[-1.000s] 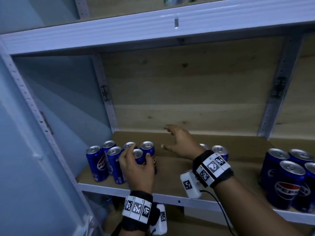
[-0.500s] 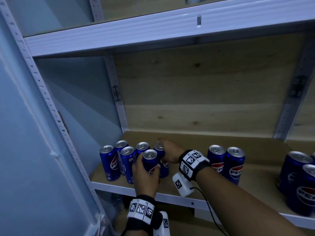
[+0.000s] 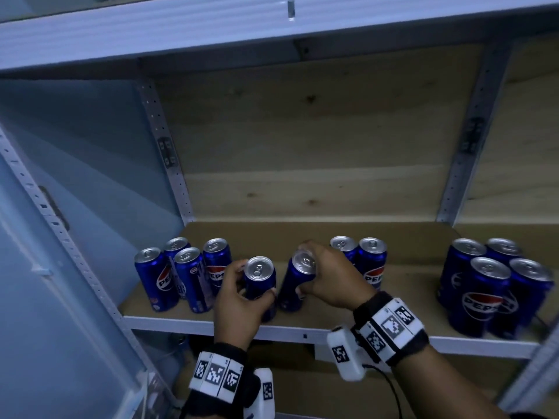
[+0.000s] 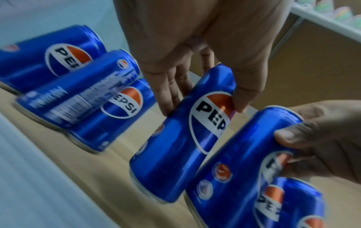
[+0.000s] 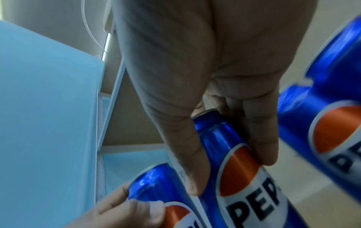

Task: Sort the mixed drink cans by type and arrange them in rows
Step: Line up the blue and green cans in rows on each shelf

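Blue Pepsi cans stand on a wooden shelf (image 3: 326,234). My left hand (image 3: 254,282) grips one upright can (image 3: 259,269) near the front edge; in the left wrist view fingers and thumb of that hand (image 4: 203,104) wrap this can (image 4: 181,154). My right hand (image 3: 304,269) holds a second can (image 3: 295,285) by its top, tilted, just right of the first. The right wrist view shows that hand (image 5: 230,163) pinching its can (image 5: 244,182). Several cans (image 3: 181,276) cluster at the left.
Two cans (image 3: 371,261) stand behind my right hand, and several larger cans (image 3: 487,285) crowd the right end. A white metal lip (image 3: 175,323) runs along the shelf front. An upper shelf beam (image 3: 211,28) hangs overhead, with a blue side panel (image 3: 90,176) at the left.
My right hand reached into the left cluster and took a can. Both hands have since drawn their cans rightward, away from the group; the right one now tilts.
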